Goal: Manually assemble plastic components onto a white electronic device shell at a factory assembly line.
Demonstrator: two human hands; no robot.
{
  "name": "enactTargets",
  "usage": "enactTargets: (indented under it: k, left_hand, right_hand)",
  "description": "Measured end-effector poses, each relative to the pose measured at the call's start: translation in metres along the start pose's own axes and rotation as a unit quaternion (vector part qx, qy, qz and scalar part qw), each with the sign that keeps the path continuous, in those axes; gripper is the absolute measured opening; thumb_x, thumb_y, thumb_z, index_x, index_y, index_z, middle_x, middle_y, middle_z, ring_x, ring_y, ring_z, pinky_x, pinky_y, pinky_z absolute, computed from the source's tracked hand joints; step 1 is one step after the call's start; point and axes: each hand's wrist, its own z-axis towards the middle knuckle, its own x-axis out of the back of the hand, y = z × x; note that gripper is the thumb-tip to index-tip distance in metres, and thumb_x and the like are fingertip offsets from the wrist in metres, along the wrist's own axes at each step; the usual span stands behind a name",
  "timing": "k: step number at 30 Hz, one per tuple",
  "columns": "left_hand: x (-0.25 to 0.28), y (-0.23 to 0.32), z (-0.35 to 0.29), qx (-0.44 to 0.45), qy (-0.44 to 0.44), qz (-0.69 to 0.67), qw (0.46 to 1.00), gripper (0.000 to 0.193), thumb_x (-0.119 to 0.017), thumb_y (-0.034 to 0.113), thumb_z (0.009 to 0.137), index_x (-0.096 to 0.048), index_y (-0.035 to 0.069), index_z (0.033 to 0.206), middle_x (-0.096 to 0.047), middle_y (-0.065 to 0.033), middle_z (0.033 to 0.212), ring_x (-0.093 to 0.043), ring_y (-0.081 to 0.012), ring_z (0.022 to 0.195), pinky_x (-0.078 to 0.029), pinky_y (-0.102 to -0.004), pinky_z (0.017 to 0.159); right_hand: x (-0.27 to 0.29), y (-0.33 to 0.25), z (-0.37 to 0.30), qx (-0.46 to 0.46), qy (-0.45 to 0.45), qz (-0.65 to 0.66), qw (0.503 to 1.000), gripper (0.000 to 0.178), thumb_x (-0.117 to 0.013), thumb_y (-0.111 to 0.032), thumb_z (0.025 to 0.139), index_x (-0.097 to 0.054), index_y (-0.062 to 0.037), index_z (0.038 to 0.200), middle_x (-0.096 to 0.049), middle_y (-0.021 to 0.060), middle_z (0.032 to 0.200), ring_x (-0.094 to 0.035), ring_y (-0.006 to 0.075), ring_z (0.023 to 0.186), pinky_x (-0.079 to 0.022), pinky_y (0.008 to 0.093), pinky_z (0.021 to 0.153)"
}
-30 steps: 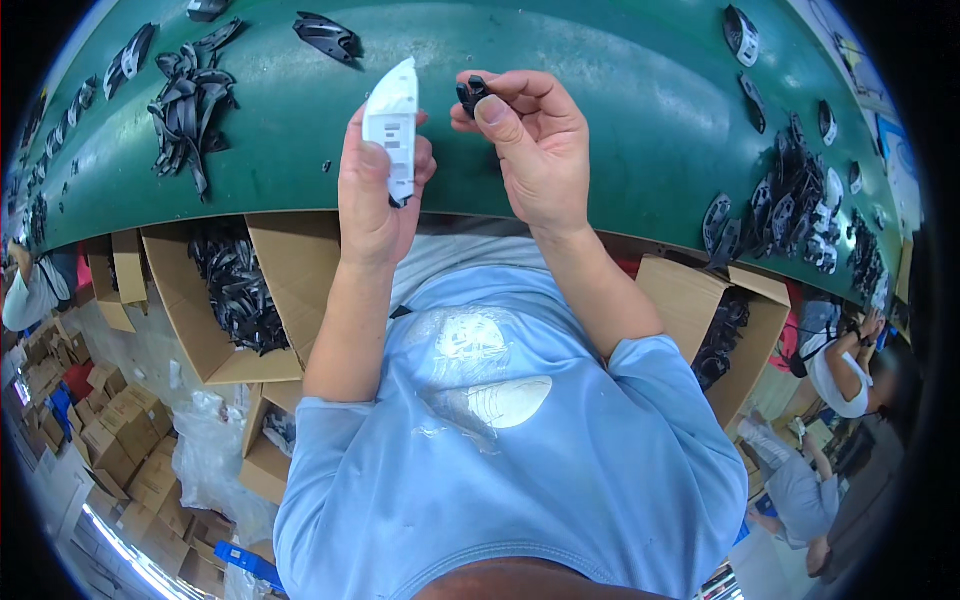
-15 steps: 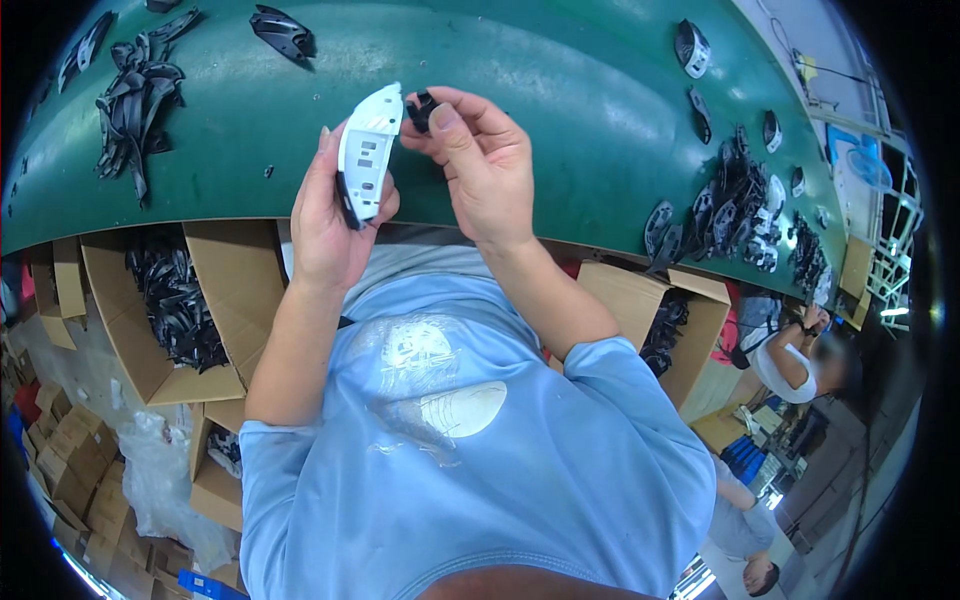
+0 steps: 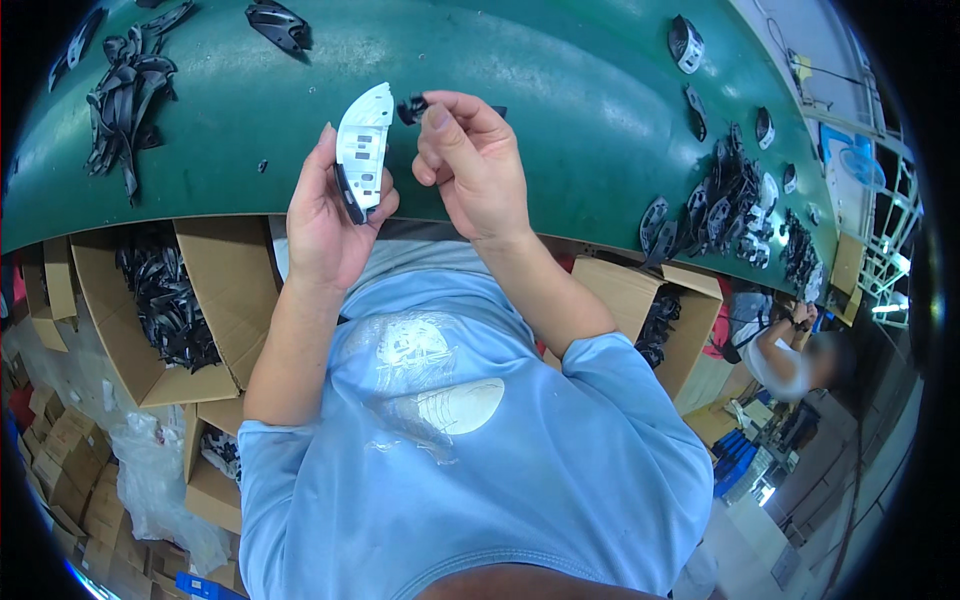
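My left hand [image 3: 325, 225] is wrapped round a white curved plastic shell [image 3: 363, 135], which stands nearly upright with its row of small slots facing me. A black strip [image 3: 348, 194] runs along the shell's lower left edge. To the right, my right hand [image 3: 478, 165] pinches a small black plastic piece [image 3: 410, 109] between thumb and fingers, a short gap away from the shell's upper end. A dark bit shows behind the right fingers; I cannot make out what it is. Both hands are held above the near part of the green table [image 3: 590, 120].
Black curved parts [image 3: 130, 95] lie heaped on the left, a larger black part [image 3: 278, 27] at the far side. Mixed black and white parts [image 3: 730, 205] are piled right. Cardboard boxes [image 3: 225, 290] [image 3: 690, 340] of black parts stand below the table edge. Another person [image 3: 785, 350] works at the right.
My right hand has drawn slightly apart from the white shell, and the black piece has turned in its fingers. The left hand keeps its hold. A second person at lower right has gone from view.
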Motion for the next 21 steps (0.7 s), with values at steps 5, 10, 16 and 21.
enactTargets:
  k: [5, 10, 16, 21]
  left_hand:
    - [-0.004, 0.001, -0.005, 0.016, 0.047, 0.020, 0.999, 0.041, -0.043, 0.040, 0.109, -0.063, 0.005, 0.116, -0.065, -0.0051, 0.090, -0.051, -0.0130, 0.067, -0.037, -0.0286, 0.054]
    - [-0.009, 0.001, -0.005, 0.003, 0.030, 0.064, 0.998, 0.037, -0.045, 0.040, 0.108, -0.064, 0.008, 0.112, -0.065, -0.0016, 0.082, -0.056, -0.0125, 0.069, -0.041, -0.0291, 0.056]
    - [0.000, 0.000, -0.004, 0.006, 0.016, 0.053, 0.998, 0.035, -0.045, 0.039, 0.108, -0.064, 0.009, 0.113, -0.065, -0.0025, 0.084, -0.058, -0.0121, 0.072, -0.044, -0.0288, 0.058]
    - [-0.009, -0.003, -0.004, -0.040, 0.020, 0.093, 0.995, 0.034, -0.043, 0.035, 0.109, -0.060, 0.009, 0.123, -0.066, -0.0023, 0.101, -0.060, -0.0101, 0.081, -0.045, -0.0270, 0.060]
  right_hand:
    - [0.004, -0.009, 0.001, 0.128, -0.096, -0.207, 0.965, 0.017, -0.074, -0.006, 0.093, -0.072, 0.0027, 0.108, -0.071, 0.0077, 0.099, -0.065, 0.0108, 0.084, -0.054, 0.0243, 0.069]
    - [0.009, -0.021, 0.006, 0.113, -0.170, -0.244, 0.948, 0.012, -0.071, 0.002, 0.091, -0.071, 0.0044, 0.104, -0.070, 0.0091, 0.100, -0.067, 0.0133, 0.092, -0.056, 0.0264, 0.078]
    - [0.001, -0.021, 0.008, 0.044, -0.131, -0.168, 0.976, 0.014, -0.071, 0.002, 0.090, -0.066, -0.0014, 0.103, -0.068, 0.0052, 0.092, -0.063, 0.0103, 0.073, -0.053, 0.0245, 0.065]
    - [0.025, -0.014, 0.010, -0.072, -0.124, -0.009, 0.990, 0.012, -0.070, 0.000, 0.092, -0.065, -0.0055, 0.102, -0.067, 0.0041, 0.090, -0.050, 0.0063, 0.061, -0.036, 0.0234, 0.049]
